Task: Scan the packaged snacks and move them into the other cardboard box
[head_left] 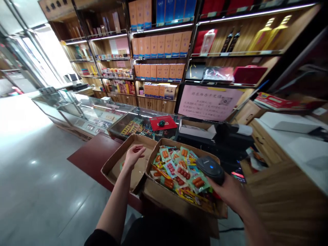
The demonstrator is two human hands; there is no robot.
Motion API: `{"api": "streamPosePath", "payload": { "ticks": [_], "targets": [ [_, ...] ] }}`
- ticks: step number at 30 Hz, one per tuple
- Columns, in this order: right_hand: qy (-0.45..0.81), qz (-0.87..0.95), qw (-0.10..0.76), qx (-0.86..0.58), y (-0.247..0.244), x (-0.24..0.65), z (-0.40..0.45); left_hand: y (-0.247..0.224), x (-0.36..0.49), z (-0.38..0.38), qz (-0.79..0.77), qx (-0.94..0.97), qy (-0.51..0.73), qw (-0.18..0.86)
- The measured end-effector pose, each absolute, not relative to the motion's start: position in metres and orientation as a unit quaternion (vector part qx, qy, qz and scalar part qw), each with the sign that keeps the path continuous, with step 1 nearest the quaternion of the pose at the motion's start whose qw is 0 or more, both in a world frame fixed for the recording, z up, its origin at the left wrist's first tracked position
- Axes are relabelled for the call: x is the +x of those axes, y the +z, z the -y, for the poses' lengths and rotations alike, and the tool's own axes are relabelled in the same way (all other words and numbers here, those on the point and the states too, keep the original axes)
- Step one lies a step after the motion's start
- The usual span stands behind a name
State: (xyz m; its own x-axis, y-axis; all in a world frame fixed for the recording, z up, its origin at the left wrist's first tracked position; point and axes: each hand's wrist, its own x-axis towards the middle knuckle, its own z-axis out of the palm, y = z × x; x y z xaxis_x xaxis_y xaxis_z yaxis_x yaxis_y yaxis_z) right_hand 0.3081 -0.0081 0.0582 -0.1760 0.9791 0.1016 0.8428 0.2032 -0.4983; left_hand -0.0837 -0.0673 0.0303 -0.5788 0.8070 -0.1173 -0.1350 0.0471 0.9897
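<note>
My left hand [134, 155] hovers above a shallow cardboard box [110, 166], its fingers loosely bent and apart with nothing seen in them. Part of a small packet [122, 165] shows in that box beside my wrist. In my right hand [229, 190] is a dark barcode scanner [210, 169] with a blue light on its top. The scanner is over the right side of a second cardboard box [164, 195]. Small sausage packets [182, 172] fill this second box, mixed with long yellow-wrapped snacks [191, 196]. My right fingertips are hidden under the scanner.
Behind the boxes runs a glass display counter [123, 116] with a red sheet [164, 123] on it. A screen with a pink notice [205, 102] stands at the back right. Bottle and box shelves [159, 58] line the wall. A wooden cabinet [289, 177] is at the right.
</note>
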Motion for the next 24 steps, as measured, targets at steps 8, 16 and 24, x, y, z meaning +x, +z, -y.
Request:
{"api": "streamPosePath", "payload": {
  "ticks": [8, 16, 24],
  "targets": [
    [0.230, 0.726, 0.225, -0.608, 0.069, 0.297, 0.027, 0.017, 0.006, 0.008, -0.604, 0.532, 0.440, 0.399],
    [0.220, 0.702, 0.239, -0.634, 0.073, 0.293, 0.040, 0.019, 0.051, 0.009, -0.519, 0.814, 0.117, 0.232],
    [0.225, 0.693, 0.231, -0.645, 0.078, 0.287, 0.042, 0.021, 0.059, 0.005, -0.500, 0.824, 0.139, 0.227]
  ]
}}
